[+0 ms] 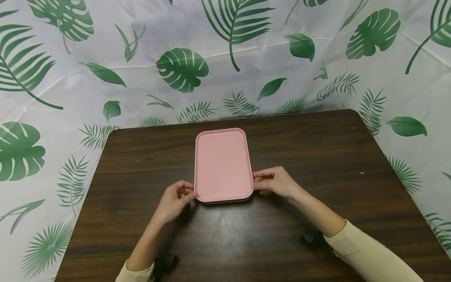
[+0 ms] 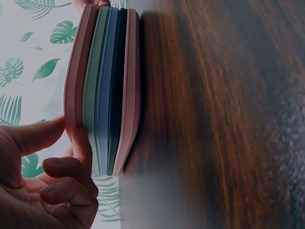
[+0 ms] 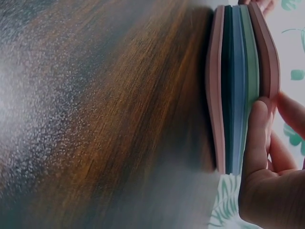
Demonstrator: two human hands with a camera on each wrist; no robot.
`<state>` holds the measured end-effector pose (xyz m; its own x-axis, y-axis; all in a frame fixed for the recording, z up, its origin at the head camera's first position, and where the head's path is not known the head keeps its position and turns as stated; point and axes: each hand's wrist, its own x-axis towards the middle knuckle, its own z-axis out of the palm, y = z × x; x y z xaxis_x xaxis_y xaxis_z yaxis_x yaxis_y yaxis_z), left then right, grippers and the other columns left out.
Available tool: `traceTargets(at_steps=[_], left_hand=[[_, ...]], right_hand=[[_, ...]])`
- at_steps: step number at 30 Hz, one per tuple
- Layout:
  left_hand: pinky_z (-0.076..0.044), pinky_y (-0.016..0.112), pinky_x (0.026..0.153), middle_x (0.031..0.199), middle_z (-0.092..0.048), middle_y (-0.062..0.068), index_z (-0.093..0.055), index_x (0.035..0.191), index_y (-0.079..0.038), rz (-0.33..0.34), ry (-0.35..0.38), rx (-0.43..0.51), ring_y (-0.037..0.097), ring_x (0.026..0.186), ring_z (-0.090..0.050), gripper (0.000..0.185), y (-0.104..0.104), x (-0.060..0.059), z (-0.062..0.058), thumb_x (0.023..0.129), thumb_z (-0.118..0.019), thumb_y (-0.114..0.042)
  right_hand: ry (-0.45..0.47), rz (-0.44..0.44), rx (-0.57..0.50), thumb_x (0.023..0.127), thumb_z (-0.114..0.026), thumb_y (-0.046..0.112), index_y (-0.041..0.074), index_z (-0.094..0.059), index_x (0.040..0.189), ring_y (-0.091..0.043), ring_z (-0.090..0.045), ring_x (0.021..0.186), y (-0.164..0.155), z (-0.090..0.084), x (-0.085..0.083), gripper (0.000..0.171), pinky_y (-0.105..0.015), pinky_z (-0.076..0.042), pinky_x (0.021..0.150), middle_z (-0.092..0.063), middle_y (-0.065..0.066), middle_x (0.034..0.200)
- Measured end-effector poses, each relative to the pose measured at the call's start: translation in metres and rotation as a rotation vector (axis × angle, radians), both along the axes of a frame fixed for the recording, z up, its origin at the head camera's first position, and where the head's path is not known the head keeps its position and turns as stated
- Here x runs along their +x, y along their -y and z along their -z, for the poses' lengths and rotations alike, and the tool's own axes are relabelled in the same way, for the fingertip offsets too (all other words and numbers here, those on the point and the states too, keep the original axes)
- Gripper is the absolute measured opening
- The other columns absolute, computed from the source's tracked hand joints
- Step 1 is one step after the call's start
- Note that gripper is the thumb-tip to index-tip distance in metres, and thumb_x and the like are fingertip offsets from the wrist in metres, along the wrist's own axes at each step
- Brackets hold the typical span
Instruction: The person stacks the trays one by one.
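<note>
A pink rectangular tray (image 1: 222,164) with rounded corners and a raised rim tops a stack on the table. Below it, the left wrist view shows the edges of a green tray (image 2: 90,102), a blue tray (image 2: 103,102), a dark green tray (image 2: 114,138) and another pink tray (image 2: 132,86) at the bottom. My left hand (image 1: 174,201) pinches the top tray's rim near its front left corner, thumb above and index finger beneath. At the front right side my right hand (image 1: 278,183) grips the same tray between thumb and fingers.
The stack stands on a dark wood-grain table (image 1: 148,164). Behind it hangs a white cloth with green leaf prints (image 1: 181,70). A small pale speck (image 1: 362,172) lies on the table's right side.
</note>
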<state>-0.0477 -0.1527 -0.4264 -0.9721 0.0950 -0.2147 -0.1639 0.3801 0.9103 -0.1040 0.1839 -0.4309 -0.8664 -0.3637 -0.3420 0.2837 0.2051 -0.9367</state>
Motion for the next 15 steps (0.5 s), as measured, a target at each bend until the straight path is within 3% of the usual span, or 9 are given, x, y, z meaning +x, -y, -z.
traceTargets(at_steps=[15], left_hand=[[-0.036,0.022,0.05,0.081,-0.065,0.01,-0.066,0.1,0.002,-0.001,-0.044,-0.036,0.012,0.056,-0.045,0.016,-0.001,-0.0027,0.0019,0.087,-0.073,-0.006]], right_hand=[[0.011,0.015,0.008,0.08,-0.079,0.006,-0.008,-0.066,0.119,-0.017,-0.069,0.076,0.0012,0.0011,-0.001,0.043,-0.039,-0.058,0.069,-0.071,-0.011,0.089]])
